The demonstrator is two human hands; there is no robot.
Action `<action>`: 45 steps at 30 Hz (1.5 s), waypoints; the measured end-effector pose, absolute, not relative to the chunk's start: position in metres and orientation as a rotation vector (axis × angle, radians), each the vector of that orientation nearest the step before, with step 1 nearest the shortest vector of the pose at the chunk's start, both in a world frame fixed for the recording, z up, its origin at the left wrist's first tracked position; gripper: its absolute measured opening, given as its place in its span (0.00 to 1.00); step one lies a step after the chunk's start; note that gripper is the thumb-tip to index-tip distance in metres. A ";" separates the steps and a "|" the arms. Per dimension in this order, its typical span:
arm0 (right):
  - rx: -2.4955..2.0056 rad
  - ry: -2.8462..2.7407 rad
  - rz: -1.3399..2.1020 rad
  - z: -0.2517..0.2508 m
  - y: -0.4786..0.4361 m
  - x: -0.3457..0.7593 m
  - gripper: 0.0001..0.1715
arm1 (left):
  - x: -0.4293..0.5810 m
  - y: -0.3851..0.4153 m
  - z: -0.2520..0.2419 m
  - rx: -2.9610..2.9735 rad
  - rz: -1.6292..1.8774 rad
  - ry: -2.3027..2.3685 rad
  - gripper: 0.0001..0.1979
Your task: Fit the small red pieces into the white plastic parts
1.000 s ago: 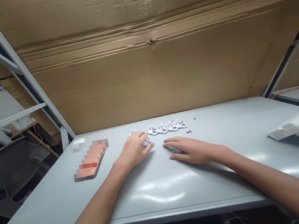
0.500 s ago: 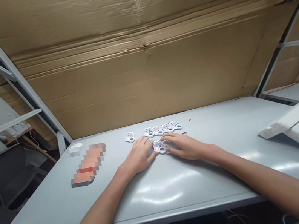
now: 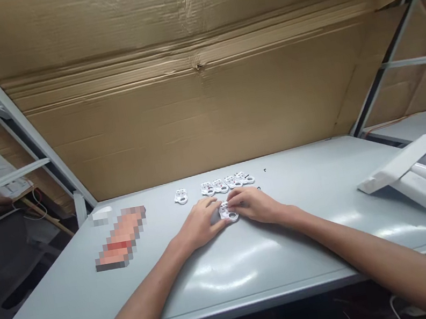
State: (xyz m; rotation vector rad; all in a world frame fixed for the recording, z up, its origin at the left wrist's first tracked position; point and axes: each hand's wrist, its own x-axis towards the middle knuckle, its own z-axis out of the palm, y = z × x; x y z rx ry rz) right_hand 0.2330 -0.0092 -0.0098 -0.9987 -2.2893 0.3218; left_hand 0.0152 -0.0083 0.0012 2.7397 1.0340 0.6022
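A small white plastic piece with a round hole [image 3: 231, 214] lies on the table between my hands. My left hand [image 3: 202, 223] grips its left side, with the thumb at the lower edge and the fingers at the top. Over the upper right of the piece, my right hand [image 3: 256, 205] has its fingertips pinched together. Whatever those fingertips hold, if anything, is too small to make out. Just behind my hands, several similar white pieces [image 3: 219, 186] sit in an overlapping row. One more white piece [image 3: 180, 196] lies apart to their left.
A blurred-out orange-red object [image 3: 122, 239] lies on the left of the grey table [image 3: 223, 266]. White folded panels [image 3: 415, 172] stand at the right. A tiny dark bit [image 3: 265, 170] lies near the back, where a cardboard wall [image 3: 200, 129] rises.
My right hand has moved from the side of the white piece to above it, and its fingers have closed into a pinch. My left hand still holds the piece. The view has shifted slightly.
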 end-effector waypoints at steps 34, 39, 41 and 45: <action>-0.916 -0.635 1.668 0.020 -0.001 0.256 0.09 | 0.006 -0.010 0.001 2.786 0.587 1.106 0.22; -0.959 -0.968 1.580 0.016 0.001 0.259 0.07 | 0.012 -0.012 0.001 2.751 0.576 1.036 0.29; -1.084 -1.218 1.372 0.015 0.002 0.263 0.09 | 0.015 -0.012 0.001 2.728 0.588 1.029 0.29; -1.341 -1.789 0.538 0.011 0.006 0.276 0.09 | 0.019 -0.012 0.000 2.698 0.628 1.026 0.25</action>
